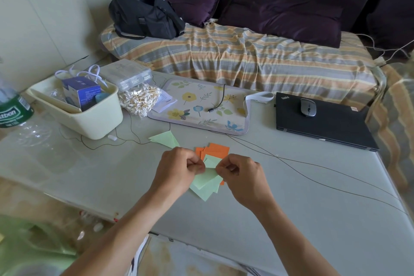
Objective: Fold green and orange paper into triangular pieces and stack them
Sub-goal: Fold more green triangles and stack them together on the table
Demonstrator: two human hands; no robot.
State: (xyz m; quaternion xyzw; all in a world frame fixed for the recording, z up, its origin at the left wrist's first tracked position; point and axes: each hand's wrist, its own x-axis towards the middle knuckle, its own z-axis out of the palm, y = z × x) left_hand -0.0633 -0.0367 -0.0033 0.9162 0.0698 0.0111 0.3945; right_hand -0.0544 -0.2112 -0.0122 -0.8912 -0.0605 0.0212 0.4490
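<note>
We pinch a green sheet (209, 162) between left hand (179, 169) and right hand (240, 175), fingers curled on its edges, just above the table (291, 197). One green triangle (165, 139) lies done behind. Loose green squares (206, 184) and orange squares (216, 150) wait unfolded, so we judge most work remains.

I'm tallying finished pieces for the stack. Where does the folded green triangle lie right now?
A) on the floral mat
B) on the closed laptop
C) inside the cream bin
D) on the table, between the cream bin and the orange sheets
D: the green triangle lies flat on the table, right of the cream bin and left of the orange sheets.
</note>
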